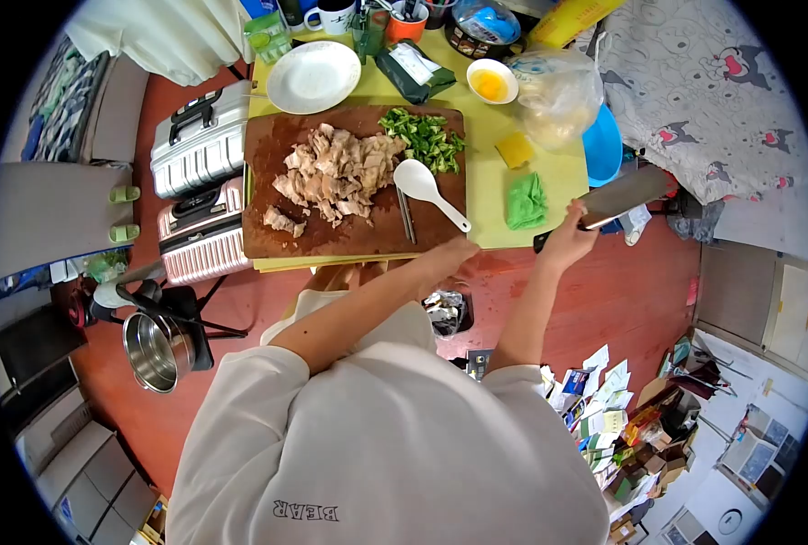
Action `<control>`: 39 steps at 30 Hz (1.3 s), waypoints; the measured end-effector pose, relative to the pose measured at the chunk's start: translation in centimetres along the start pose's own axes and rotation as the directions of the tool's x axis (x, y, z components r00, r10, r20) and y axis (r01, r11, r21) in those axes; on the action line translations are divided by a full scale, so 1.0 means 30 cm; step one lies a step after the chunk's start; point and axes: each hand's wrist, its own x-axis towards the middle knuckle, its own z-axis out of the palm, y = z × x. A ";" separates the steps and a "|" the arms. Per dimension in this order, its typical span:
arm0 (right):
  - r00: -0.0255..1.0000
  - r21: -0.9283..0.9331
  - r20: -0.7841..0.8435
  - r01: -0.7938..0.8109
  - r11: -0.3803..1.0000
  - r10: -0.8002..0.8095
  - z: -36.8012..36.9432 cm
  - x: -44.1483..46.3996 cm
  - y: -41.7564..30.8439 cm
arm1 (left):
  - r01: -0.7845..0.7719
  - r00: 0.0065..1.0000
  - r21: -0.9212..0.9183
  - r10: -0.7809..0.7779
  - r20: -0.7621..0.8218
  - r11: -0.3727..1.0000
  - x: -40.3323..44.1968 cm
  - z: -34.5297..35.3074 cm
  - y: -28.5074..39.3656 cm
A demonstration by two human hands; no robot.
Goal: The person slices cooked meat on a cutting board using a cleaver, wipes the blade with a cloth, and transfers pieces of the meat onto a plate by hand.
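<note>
In my right hand (569, 238) is a cleaver (627, 196), its wide blade pointing right beyond the table edge. My left hand (451, 258) is at the front right corner of the brown cutting board (349, 243); its fingers are blurred. Chopped meat (336, 171) is heaped on the board, with a smaller pile at the front left. Cut green peppers (422, 136) lie at the board's back right. A white spoon (419, 182) and metal chopsticks (406, 216) rest beside the meat. Right of the board are a green cloth (526, 202) and a yellow sponge (515, 150).
Behind the board are a white plate (313, 77), a dark packet (415, 71) and a bowl of beaten egg (492, 84). A plastic bag (554, 95) and blue basin (602, 145) stand right. Suitcases (202, 232) and a metal pot (157, 351) are left, a bin (448, 313) below.
</note>
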 end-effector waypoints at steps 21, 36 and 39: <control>0.973 0.372 0.049 0.192 0.908 -0.225 0.013 -0.147 -0.707 | 0.360 0.778 -0.229 -0.156 0.608 0.905 -0.143 0.090 0.042; 0.935 0.368 0.145 0.254 0.895 -0.325 0.091 -0.334 -0.834 | 0.265 0.731 -0.108 -0.127 0.671 0.958 -0.287 -0.006 0.055; 0.921 0.361 0.194 0.253 0.898 -0.338 0.106 -0.376 -0.849 | 0.249 0.713 -0.266 0.010 0.701 0.931 -0.300 -0.088 0.086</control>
